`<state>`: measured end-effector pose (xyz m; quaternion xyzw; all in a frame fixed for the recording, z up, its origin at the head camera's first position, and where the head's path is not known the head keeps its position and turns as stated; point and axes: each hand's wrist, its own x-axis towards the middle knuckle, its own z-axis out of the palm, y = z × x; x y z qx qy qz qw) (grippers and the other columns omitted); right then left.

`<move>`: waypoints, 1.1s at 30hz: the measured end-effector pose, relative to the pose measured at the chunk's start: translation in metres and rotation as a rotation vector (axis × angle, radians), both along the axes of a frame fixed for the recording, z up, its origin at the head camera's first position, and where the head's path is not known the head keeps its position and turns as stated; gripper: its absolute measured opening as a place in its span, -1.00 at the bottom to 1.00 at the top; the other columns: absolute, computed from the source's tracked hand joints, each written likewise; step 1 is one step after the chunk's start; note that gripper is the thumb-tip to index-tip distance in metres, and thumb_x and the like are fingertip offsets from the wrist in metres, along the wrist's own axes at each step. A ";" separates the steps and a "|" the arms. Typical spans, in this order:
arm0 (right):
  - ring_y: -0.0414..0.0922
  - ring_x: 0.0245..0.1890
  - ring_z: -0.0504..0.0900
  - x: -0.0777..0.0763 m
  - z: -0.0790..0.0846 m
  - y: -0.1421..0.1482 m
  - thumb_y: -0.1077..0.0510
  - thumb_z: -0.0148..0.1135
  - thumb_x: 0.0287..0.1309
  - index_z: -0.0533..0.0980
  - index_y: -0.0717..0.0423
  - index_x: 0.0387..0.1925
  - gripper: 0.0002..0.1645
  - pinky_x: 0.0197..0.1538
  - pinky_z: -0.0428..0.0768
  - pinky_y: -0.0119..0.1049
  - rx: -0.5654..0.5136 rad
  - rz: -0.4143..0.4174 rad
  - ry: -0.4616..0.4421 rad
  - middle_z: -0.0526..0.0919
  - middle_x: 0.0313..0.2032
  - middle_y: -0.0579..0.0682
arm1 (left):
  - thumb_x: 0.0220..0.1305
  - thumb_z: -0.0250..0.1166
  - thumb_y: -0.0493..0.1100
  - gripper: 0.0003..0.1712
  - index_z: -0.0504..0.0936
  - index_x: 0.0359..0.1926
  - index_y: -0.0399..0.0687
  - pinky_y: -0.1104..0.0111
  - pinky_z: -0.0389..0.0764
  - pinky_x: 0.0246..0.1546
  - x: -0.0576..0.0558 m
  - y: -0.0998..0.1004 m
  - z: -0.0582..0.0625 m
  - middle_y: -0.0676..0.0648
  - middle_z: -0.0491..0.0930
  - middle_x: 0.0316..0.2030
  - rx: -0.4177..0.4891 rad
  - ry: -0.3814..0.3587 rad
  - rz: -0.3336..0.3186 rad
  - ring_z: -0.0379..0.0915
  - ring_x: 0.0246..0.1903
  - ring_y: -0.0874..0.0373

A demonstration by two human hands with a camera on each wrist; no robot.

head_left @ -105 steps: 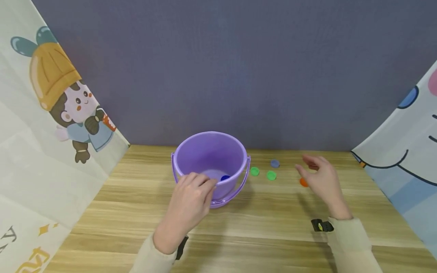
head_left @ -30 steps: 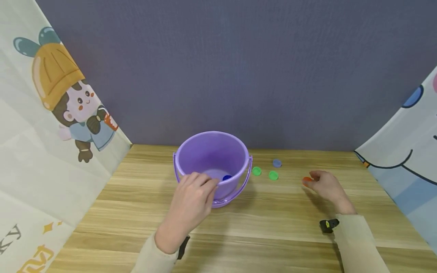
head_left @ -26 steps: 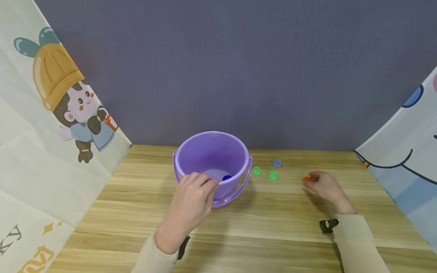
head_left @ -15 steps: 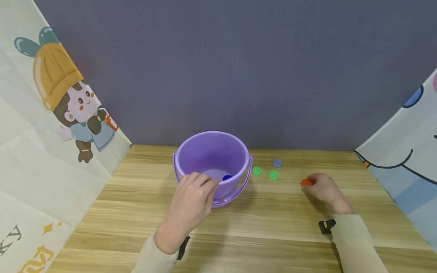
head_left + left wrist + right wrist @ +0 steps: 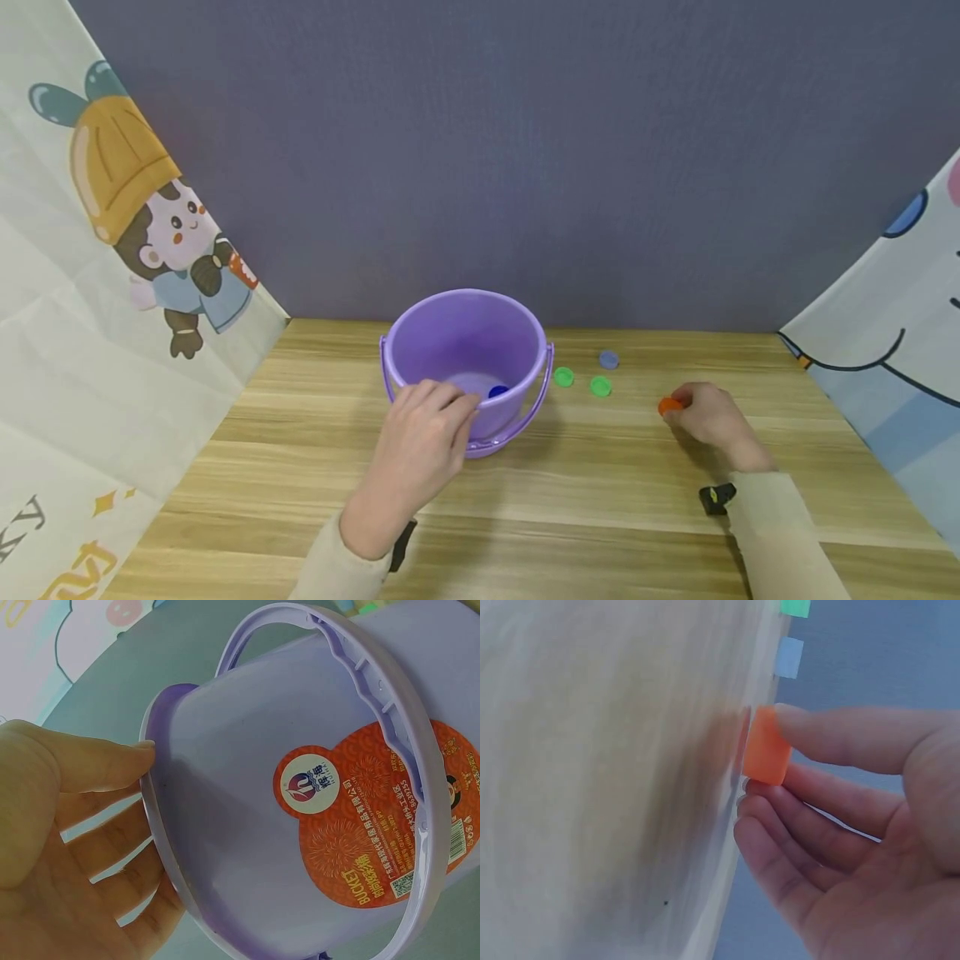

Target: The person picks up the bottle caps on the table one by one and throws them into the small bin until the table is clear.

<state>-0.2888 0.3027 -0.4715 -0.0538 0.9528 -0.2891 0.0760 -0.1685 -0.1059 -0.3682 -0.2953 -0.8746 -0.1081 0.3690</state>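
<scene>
A purple bucket (image 5: 465, 333) stands upright on the table, its handle (image 5: 397, 697) hanging down on the near side. My left hand (image 5: 420, 442) grips the bucket's near rim, thumb on the outside and fingers inside, as the left wrist view shows. My right hand (image 5: 708, 417) pinches an orange bottle cap (image 5: 767, 746) between thumb and fingers, low over the tabletop at the right. A dark blue cap (image 5: 498, 391) lies on the bucket's floor, partly hidden by the near rim.
Two green caps (image 5: 601, 386) and a pale blue cap (image 5: 608, 359) lie on the wooden table (image 5: 570, 517) between the bucket and my right hand. A dark grey-blue panel (image 5: 487, 167) rises behind, with printed white sheets (image 5: 67, 333) at both sides.
My right hand, earlier spread over the orange bottle cap, has closed its fingers on it and shifted slightly toward me. The left hand keeps its hold on the bucket rim.
</scene>
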 end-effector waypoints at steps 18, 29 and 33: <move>0.14 -0.15 0.66 0.007 0.010 -0.009 0.16 0.29 0.23 0.45 0.52 0.15 -0.41 -0.09 0.62 0.05 -0.071 0.035 0.074 0.63 -0.04 0.40 | 0.11 0.42 -0.28 -0.81 0.77 -0.19 -0.09 0.21 0.51 -0.26 0.000 0.000 0.000 0.01 0.70 -0.31 0.001 -0.005 -0.001 0.54 -0.31 0.03; 0.13 -0.15 0.67 0.008 0.011 -0.014 0.18 0.29 0.23 0.47 0.47 0.16 -0.45 -0.27 0.62 -0.18 -0.103 0.038 0.096 0.65 -0.06 0.35 | 0.11 0.42 -0.28 -0.80 0.77 -0.19 -0.10 0.21 0.52 -0.27 0.000 0.001 -0.001 0.00 0.70 -0.30 0.004 -0.011 -0.001 0.54 -0.30 0.03; 0.18 -0.10 0.66 0.007 0.012 -0.015 0.20 0.27 0.23 0.47 0.48 0.16 -0.45 -0.23 0.63 -0.15 -0.105 0.038 0.112 0.64 -0.05 0.36 | 0.11 0.42 -0.29 -0.80 0.77 -0.19 -0.10 0.21 0.51 -0.27 0.000 0.000 0.000 0.00 0.70 -0.30 0.002 -0.010 -0.001 0.54 -0.30 0.03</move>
